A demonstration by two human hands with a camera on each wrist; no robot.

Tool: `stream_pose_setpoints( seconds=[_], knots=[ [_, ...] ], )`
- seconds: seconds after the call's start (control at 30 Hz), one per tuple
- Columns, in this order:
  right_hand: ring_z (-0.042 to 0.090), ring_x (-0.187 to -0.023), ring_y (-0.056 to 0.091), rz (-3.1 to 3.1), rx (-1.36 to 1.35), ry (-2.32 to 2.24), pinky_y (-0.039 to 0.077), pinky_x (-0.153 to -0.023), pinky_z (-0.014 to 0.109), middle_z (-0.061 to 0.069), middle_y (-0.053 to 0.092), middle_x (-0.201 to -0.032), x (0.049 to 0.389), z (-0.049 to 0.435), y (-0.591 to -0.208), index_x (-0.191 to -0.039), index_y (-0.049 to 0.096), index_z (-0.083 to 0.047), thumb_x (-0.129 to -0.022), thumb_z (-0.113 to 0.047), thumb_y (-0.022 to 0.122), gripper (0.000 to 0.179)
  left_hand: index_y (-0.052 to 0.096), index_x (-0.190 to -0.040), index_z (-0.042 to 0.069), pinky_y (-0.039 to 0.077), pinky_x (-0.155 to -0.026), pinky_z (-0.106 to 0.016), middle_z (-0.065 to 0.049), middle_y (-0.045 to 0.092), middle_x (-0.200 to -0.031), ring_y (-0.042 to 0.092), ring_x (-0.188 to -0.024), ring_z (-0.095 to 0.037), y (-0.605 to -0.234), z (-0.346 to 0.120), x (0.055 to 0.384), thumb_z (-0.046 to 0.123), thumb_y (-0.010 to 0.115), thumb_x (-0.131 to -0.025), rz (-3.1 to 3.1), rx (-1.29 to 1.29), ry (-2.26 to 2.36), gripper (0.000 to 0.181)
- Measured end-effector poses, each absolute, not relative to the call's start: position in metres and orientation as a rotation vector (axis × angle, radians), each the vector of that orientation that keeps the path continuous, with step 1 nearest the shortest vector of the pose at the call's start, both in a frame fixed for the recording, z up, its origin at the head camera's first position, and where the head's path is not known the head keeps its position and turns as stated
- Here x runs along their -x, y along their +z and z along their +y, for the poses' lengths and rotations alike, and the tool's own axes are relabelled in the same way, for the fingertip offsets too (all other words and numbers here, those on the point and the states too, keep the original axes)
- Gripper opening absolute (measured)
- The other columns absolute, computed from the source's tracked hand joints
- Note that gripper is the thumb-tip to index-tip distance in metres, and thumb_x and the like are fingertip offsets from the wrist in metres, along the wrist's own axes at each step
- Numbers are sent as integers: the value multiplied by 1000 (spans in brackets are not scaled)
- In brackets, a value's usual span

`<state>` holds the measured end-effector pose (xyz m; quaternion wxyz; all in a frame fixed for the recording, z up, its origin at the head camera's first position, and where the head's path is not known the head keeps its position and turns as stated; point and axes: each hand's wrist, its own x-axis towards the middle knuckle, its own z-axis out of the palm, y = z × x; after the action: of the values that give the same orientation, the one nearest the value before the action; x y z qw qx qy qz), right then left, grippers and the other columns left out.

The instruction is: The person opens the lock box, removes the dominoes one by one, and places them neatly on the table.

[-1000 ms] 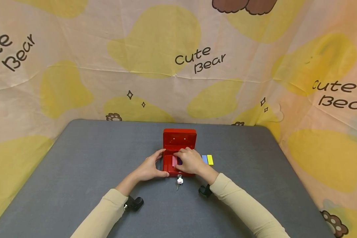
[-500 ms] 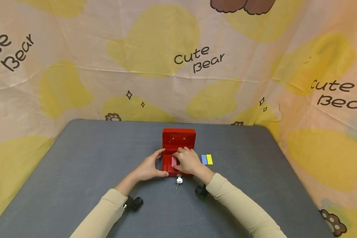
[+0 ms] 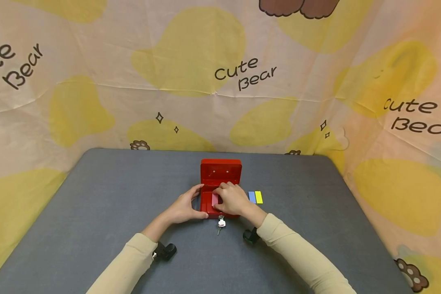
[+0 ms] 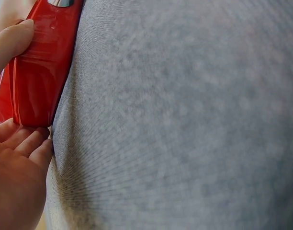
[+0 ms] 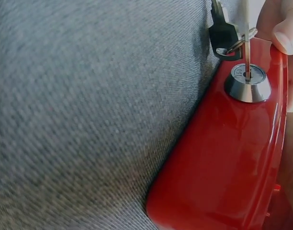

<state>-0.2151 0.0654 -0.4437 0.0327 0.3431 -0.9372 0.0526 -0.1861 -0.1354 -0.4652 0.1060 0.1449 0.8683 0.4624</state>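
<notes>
A red metal cash box (image 3: 220,168) stands on the table with its lid raised. My left hand (image 3: 183,207) holds its left side, the thumb on the front corner and the fingers along the side. In the left wrist view, the left hand (image 4: 17,172) touches the box's end (image 4: 39,81). Inside the box, my right hand (image 3: 234,200) has its fingertips and thumb at the two ends of a pink block (image 3: 214,199) and seems to pinch it. The hand covers the rest of the interior.
Keys (image 3: 221,223) hang from the front lock (image 5: 247,81); one key is inserted. A blue block (image 3: 252,197) and a yellow block (image 3: 259,197) lie side by side to the right of the box. Grey cloth covers the table (image 3: 143,175).
My right hand has shifted slightly left within the box. A dark purple patch beside the pink block, visible one second ago, is now covered by the hand. The left hand has stayed put.
</notes>
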Motion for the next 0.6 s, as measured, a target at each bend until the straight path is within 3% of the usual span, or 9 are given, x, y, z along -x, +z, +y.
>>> stream_pose_setpoints(
  seconds=[0.6],
  knots=[
    [15, -84, 54, -2834, -1099, 262, 50, -72, 25, 3, 63, -101, 217, 80, -429, -112, 66, -14, -77, -36, 70, 42, 32, -141, 12, 37, -102, -47, -11, 42, -140, 42, -128, -29, -466, -136, 186, 25, 82, -66, 2557, -418, 1366, 91]
  ],
)
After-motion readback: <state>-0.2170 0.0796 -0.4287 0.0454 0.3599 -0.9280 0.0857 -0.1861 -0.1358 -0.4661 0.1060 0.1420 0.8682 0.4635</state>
